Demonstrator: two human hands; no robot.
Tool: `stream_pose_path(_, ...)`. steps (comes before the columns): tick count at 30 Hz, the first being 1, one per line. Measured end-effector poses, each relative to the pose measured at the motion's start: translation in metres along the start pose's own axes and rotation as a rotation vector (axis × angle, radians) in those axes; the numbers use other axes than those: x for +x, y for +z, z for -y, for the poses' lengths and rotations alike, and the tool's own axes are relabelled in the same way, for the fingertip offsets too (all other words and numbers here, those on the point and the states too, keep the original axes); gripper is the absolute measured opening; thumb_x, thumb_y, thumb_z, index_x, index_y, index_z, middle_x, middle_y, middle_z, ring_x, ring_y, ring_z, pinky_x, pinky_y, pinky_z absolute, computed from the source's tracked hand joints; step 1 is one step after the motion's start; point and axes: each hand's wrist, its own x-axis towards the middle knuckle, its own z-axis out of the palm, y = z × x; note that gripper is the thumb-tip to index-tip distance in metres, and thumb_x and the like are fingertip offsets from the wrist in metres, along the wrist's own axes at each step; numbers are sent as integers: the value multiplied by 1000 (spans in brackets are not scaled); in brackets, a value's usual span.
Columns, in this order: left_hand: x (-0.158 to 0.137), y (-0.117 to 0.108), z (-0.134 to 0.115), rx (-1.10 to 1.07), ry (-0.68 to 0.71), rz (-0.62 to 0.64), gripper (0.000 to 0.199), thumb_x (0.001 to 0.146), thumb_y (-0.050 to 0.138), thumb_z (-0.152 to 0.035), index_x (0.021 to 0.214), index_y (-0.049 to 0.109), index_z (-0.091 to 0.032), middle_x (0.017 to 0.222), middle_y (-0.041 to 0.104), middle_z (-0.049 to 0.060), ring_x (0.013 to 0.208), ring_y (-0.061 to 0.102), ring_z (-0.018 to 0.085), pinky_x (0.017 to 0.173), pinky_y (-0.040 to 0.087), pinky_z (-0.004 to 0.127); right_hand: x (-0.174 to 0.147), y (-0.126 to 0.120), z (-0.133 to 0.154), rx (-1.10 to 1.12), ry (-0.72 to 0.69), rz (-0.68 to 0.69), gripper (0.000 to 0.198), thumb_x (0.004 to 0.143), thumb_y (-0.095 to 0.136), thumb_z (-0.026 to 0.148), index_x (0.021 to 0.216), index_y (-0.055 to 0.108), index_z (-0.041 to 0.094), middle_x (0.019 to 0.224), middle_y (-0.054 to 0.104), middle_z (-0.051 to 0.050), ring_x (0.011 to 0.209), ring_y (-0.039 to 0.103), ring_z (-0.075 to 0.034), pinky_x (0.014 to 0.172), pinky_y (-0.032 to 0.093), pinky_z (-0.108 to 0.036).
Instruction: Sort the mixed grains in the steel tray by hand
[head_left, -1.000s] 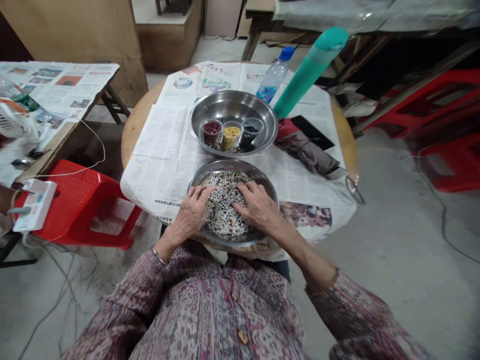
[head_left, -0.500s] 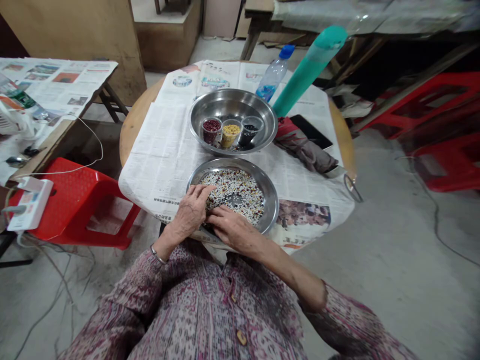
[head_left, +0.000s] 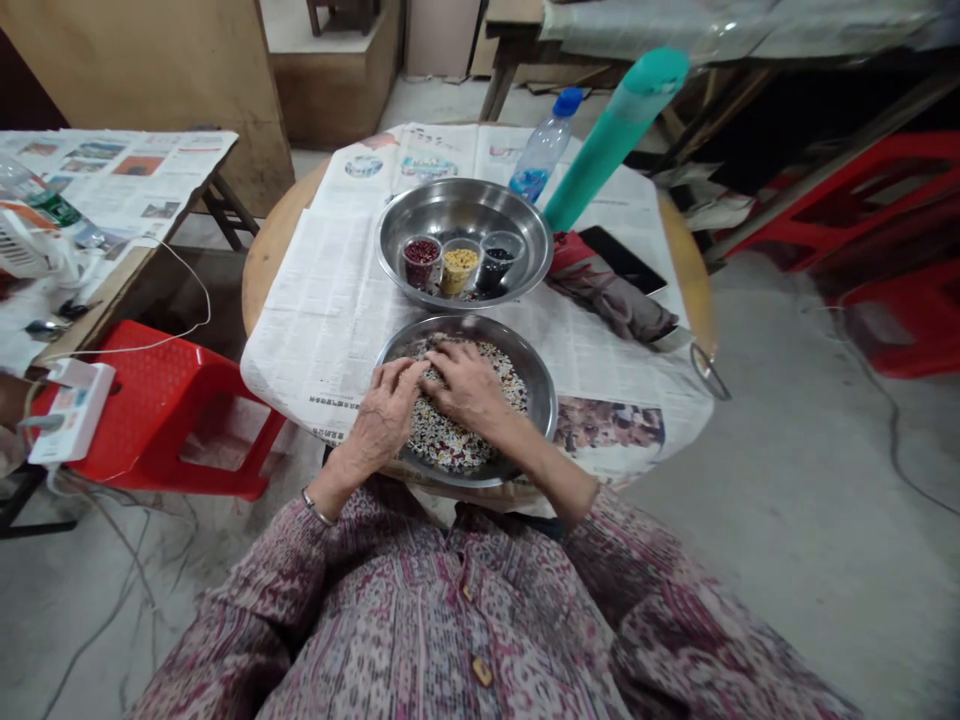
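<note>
The right grip point(head_left: 469, 388) had left the right side of the near basin point(head_left: 548, 405), where it lay a second ago well apart from the left grip point(head_left: 384, 412), and, after a pass along the near edge, had swung up to the far left part, right by the left fingertips. The grains point(head_left: 456, 442) now covered the near middle, where bare steel had shown half a second earlier. The right sleeve point(head_left: 637, 560) had come closer to the basin.
</note>
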Motion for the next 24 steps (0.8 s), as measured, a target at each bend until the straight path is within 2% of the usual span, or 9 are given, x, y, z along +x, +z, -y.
stream_pose_path(4,0,-1,-1,-9,-18,-58,46,104,41,-20,149,32,-21,141,44,15,131,44,26,112,44,50,-10,2,22,83,-276,102,32,90,59,26,119,68,17,133,60,-15,127,46,-30,107,39,-50)
stream_pose_path(8,1,-2,-2,-1,4,-30,43,104,39,-20,148,35,-21,137,47,14,130,46,25,110,46,49,-36,-16,8,122,-468,207,15,86,67,24,98,74,23,118,67,-9,123,49,-27,106,40,-49)
stream_pose_path(10,1,-2,-2,-13,3,-27,42,105,39,-20,147,37,-21,135,49,13,128,47,25,110,46,50,-46,-29,-7,58,-436,187,12,85,66,19,93,74,23,121,67,-9,123,50,-28,104,41,-50)
stream_pose_path(12,1,-2,-2,-17,2,-34,41,105,40,-21,146,38,-20,134,51,13,126,48,24,110,46,50,-53,-43,-19,5,-335,133,13,87,63,19,92,74,22,121,67,-10,121,52,-29,103,42,-50)
stream_pose_path(14,1,-1,-1,-9,1,-33,40,105,39,-22,145,40,-20,133,52,13,125,49,24,109,46,49,-60,-53,-23,7,-265,142,14,91,60,21,94,73,22,114,69,-10,112,57,-26,99,45,-45)
stream_pose_path(18,2,-2,-3,30,-12,39,32,106,37,-21,135,49,-18,125,59,10,116,54,23,103,50,44,-72,-55,-6,38,-263,399,18,94,55,19,90,72,22,90,72,-6,84,64,-19,75,47,-31)
stream_pose_path(20,4,-3,-4,66,4,104,26,106,39,-21,125,56,-17,114,64,7,105,57,21,96,52,40,-72,-51,1,-11,-247,461,22,94,52,17,84,71,22,84,71,-5,78,63,-18,69,44,-30)
stream_pose_path(22,5,-4,-6,111,25,162,21,105,43,-22,115,60,-17,103,66,5,98,57,21,91,52,38,-66,-46,1,-63,-194,407,25,96,49,18,86,72,22,86,71,-6,82,63,-19,72,45,-30)
stream_pose_path(24,6,-5,-7,149,34,205,17,103,47,-24,109,62,-18,97,66,4,94,57,21,87,51,36,-55,-41,-8,-90,-107,286,25,97,47,19,95,73,22,93,71,-8,93,62,-22,78,47,-32)
